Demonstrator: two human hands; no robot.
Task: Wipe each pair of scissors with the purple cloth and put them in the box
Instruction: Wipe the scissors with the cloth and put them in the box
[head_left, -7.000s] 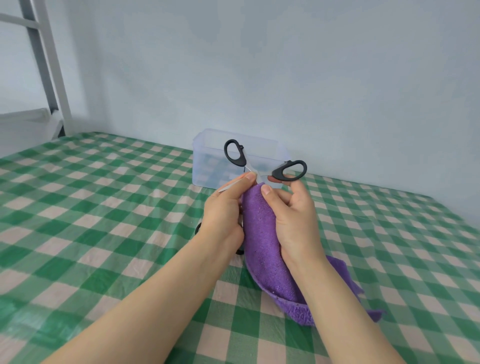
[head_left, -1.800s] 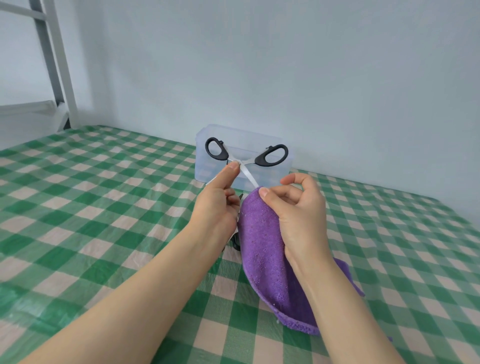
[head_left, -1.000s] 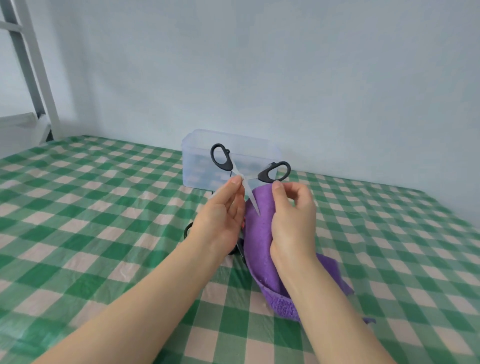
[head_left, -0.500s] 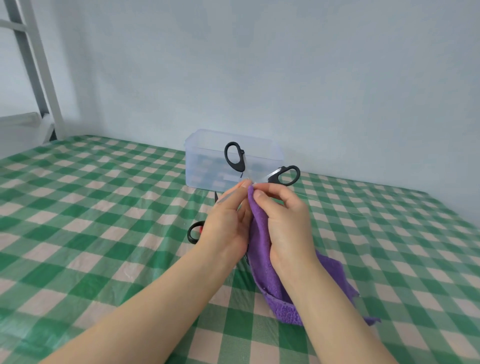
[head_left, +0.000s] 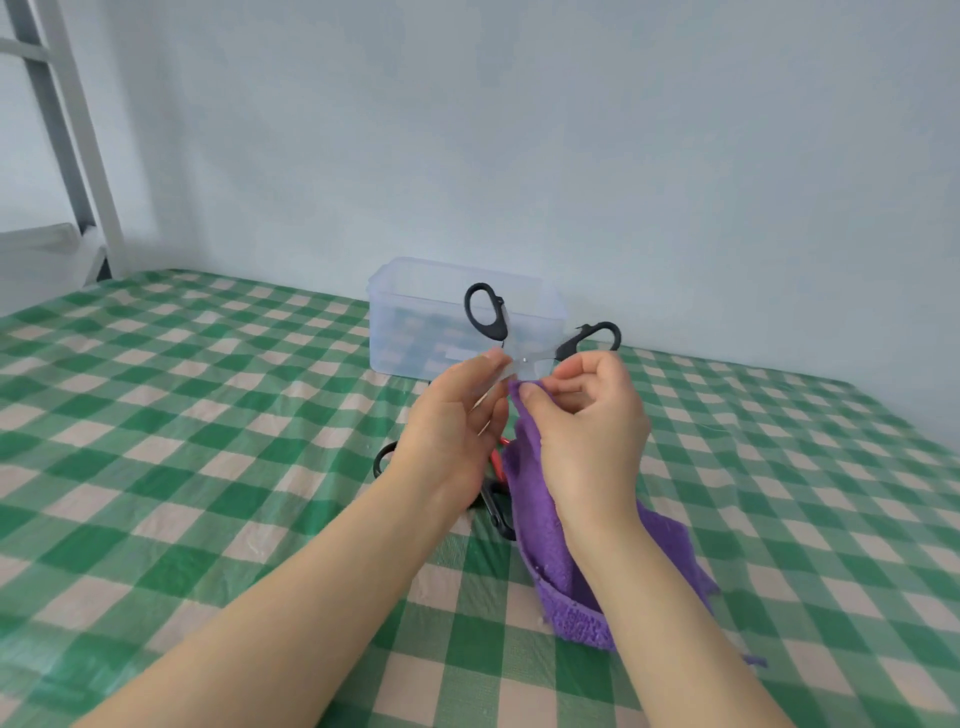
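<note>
the open black-handled scissors (head_left: 524, 345) stand handles-up in front of the clear box (head_left: 415, 322); the left hand (head_left: 452, 426) pinches one blade between thumb and forefinger just below the pivot; the right hand (head_left: 587, 421) has its fingers (head_left: 535, 392) curled, pinching the purple cloth (head_left: 540, 519) round the other blade, close beside the left fingertips; the cloth hangs to the green checked surface (head_left: 208, 415), where a second pair of scissors (head_left: 384, 460) lies partly hidden under the hands; a second ago the pinch sat lower and the blade tip showed; now it is up by the pivot.
</note>
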